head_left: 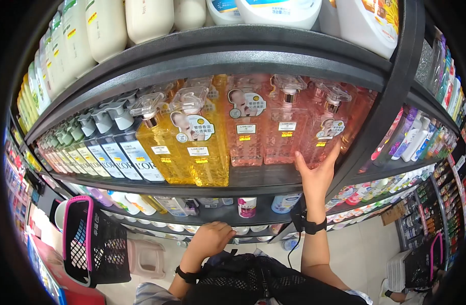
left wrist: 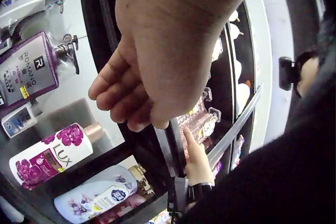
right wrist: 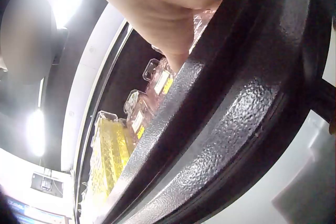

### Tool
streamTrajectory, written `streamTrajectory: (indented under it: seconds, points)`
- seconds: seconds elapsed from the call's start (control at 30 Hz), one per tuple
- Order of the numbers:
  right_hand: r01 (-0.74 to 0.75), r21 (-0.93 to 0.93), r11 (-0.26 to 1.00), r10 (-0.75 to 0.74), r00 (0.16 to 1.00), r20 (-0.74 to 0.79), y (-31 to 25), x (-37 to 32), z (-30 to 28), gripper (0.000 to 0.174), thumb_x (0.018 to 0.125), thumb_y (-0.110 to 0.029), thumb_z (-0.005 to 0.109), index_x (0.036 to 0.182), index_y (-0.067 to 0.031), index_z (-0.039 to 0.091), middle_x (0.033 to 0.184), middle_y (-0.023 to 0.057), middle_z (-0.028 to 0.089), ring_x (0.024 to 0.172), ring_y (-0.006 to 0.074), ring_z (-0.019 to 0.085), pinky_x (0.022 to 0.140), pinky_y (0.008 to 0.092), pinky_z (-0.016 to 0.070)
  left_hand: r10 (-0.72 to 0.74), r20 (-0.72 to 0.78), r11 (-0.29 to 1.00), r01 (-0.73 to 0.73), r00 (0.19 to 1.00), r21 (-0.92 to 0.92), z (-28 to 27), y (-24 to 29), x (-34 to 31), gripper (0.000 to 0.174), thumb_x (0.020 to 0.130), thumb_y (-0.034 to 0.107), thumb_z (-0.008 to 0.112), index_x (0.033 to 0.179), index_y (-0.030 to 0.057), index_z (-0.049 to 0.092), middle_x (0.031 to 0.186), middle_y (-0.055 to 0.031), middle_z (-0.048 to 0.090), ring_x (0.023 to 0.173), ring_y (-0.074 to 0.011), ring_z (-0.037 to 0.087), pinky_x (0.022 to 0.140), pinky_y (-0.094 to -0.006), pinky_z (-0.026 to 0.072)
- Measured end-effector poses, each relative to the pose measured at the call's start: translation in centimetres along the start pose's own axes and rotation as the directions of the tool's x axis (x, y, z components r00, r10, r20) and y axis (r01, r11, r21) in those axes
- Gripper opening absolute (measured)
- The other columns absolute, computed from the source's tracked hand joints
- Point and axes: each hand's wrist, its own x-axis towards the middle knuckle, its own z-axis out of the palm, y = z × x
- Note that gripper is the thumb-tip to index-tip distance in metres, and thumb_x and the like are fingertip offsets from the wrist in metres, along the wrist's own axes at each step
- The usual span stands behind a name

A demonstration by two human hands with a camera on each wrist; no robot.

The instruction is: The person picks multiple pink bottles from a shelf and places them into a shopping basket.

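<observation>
In the head view, the right hand [head_left: 318, 178] spreads at the lower part of a pink bottle [head_left: 322, 122], near a black upright [head_left: 395, 96]. Left wrist: the left hand [left wrist: 152, 77] hangs loosely curled near a LUX bottle [left wrist: 52, 155]. Right wrist: a dark shelf edge [right wrist: 181, 95] partly blocks my sight.

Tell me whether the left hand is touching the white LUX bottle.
Apart. The left wrist view shows it: a clear gap separates the left hand from the LUX bottle, and their outlines meet nowhere.

Black shelving [head_left: 253, 44] above a pale tiled floor [head_left: 357, 249], a pinkish stool [head_left: 147, 248], bright white lights [right wrist: 36, 133] overhead
</observation>
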Motion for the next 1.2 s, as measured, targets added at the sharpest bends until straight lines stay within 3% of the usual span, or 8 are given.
streamTrajectory:
  seconds: [0.3,0.53,0.67,0.73,0.83,0.93,1.03,1.2]
  points:
    - [-0.019,-0.005,1.000,0.019,0.998,-0.054,0.6,-0.6,0.1,0.098,0.066,-0.026,0.082,0.142,-0.0011,0.024,0.128,0.0258,0.048,0.116,0.0393,0.051,0.096,0.0414,0.0412,0.036,-0.014,0.999,-0.036,0.999,0.000,0.0,1.9,0.4,0.014,0.086,0.016,0.058,0.080,0.0037,0.060,0.077,-0.0085,0.060,0.073,-0.0281,0.059,0.065,-0.0376,0.0482]
    - [-0.060,0.569,0.820,-0.013,0.992,0.122,1.8,-6.2,-1.7,0.114,0.056,-0.031,0.084,0.142,0.0003,0.016,0.133,0.0177,0.036,0.124,0.0281,0.040,0.103,0.0410,0.0332,-0.085,-0.058,0.970,0.070,0.995,-0.234,-0.6,4.2,0.6,0.014,0.084,0.017,0.062,0.089,0.0037,0.062,0.085,-0.0098,0.062,0.079,-0.0285,0.061,0.070,-0.0364,0.0497]
    - [-0.222,0.546,0.807,-0.166,0.803,0.572,4.3,-15.2,-1.9,0.119,0.045,-0.040,0.094,0.137,-0.0010,0.029,0.124,0.0159,0.048,0.116,0.0300,0.049,0.096,0.0419,0.0416,-0.175,-0.150,0.862,0.078,0.973,-0.501,-1.4,6.2,0.7,0.059,0.071,0.028,0.079,0.119,0.0045,0.055,0.115,-0.0133,0.059,0.099,-0.0267,0.061,0.084,-0.0352,0.0486]
    - [0.130,0.692,0.710,-0.473,0.816,0.332,-0.7,-13.8,-3.9,0.103,0.052,-0.032,0.092,0.135,-0.0056,0.036,0.122,0.0193,0.048,0.110,0.0376,0.050,0.092,0.0461,0.0424,-0.185,-0.252,0.929,0.085,0.950,-0.361,-0.8,7.4,-0.4,0.068,0.065,0.029,0.084,0.120,0.0030,0.054,0.120,-0.0150,0.057,0.108,-0.0258,0.058,0.090,-0.0361,0.0468]
    - [-0.074,0.714,0.696,-0.367,0.818,0.442,-2.2,-17.3,-3.8,0.099,0.055,-0.029,0.090,0.135,-0.0049,0.036,0.122,0.0196,0.048,0.110,0.0386,0.050,0.092,0.0460,0.0422,-0.362,-0.301,0.894,0.237,0.882,-0.381,0.2,7.9,-1.8,0.065,0.065,0.024,0.083,0.119,0.0013,0.054,0.113,-0.0131,0.061,0.102,-0.0253,0.062,0.088,-0.0351,0.0485]
    - [-0.461,0.637,0.618,-0.297,0.614,0.731,-1.1,-18.7,-3.6,0.092,0.062,-0.026,0.087,0.135,-0.0042,0.035,0.126,0.0185,0.047,0.115,0.0336,0.050,0.094,0.0432,0.0421,-0.501,-0.377,0.843,0.341,0.779,-0.416,0.6,9.2,-3.1,0.055,0.070,0.015,0.078,0.118,0.0000,0.055,0.103,-0.0088,0.065,0.093,-0.0203,0.064,0.083,-0.0316,0.0506]
    - [-0.906,0.253,0.341,-0.370,0.118,0.921,0.3,-21.2,-3.3,0.066,0.083,-0.019,0.073,0.135,-0.0026,0.035,0.130,0.0112,0.047,0.119,0.0153,0.047,0.097,0.0332,0.0413,-0.770,-0.251,0.482,0.279,0.586,-0.831,0.7,10.3,-5.4,0.043,0.079,0.009,0.069,0.118,-0.0016,0.053,0.104,-0.0071,0.062,0.095,-0.0126,0.060,0.083,-0.0299,0.0496]
    - [-0.930,0.215,0.297,-0.447,0.063,0.892,-0.8,-24.6,-3.3,0.052,0.087,-0.016,0.067,0.129,-0.0004,0.041,0.118,0.0066,0.056,0.108,0.0123,0.054,0.092,0.0285,0.0436,-0.803,-0.298,0.484,0.273,0.516,-0.831,0.7,11.0,-8.0,0.045,0.083,0.006,0.066,0.124,0.0003,0.048,0.112,-0.0082,0.059,0.099,-0.0140,0.059,0.083,-0.0299,0.0503]
